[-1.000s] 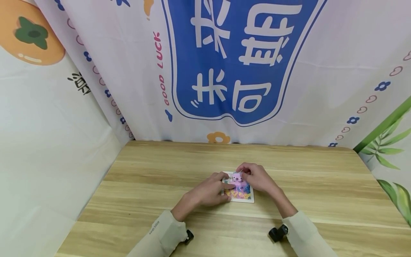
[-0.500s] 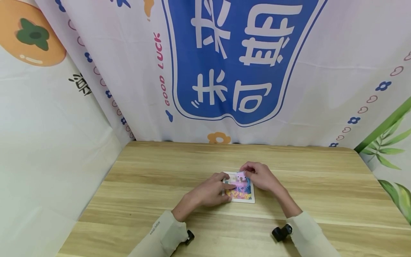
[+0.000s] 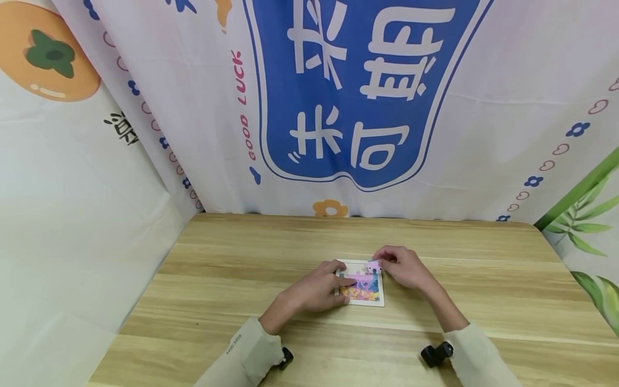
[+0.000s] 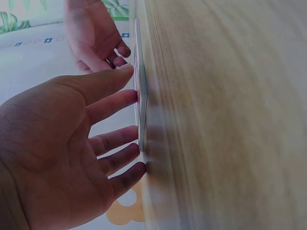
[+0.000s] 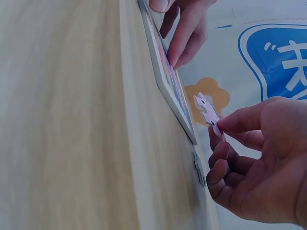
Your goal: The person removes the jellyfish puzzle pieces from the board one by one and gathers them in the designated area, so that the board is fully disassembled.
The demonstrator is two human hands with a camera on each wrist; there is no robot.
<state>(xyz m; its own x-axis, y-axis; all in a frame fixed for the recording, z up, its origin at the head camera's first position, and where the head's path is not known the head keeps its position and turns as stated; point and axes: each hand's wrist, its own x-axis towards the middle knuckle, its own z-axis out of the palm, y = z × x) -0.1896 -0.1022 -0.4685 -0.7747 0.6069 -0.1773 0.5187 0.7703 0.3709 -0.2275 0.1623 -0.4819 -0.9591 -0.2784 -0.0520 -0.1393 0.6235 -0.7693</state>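
A small colourful jigsaw puzzle in a white frame [image 3: 360, 286] lies flat in the middle of the wooden table [image 3: 217, 279]. My left hand [image 3: 316, 287] rests on the puzzle's left edge with straight fingers [image 4: 117, 103] pressing it down. My right hand [image 3: 403, 267] is at the puzzle's far right corner and pinches a pink puzzle piece [image 3: 373, 265] between thumb and forefinger. In the right wrist view the piece [image 5: 207, 111] is held clear above the puzzle board [image 5: 170, 84].
A printed cloth backdrop [image 3: 367, 97] hangs behind the table and along its left side. A small flat piece [image 5: 198, 168] lies on the wood close to my right hand. Bare tabletop stretches to the left, right and front of the puzzle.
My right hand has lifted the pink piece off the top of the puzzle and carried it to the right. The left hand has stayed in place on the puzzle's left edge.
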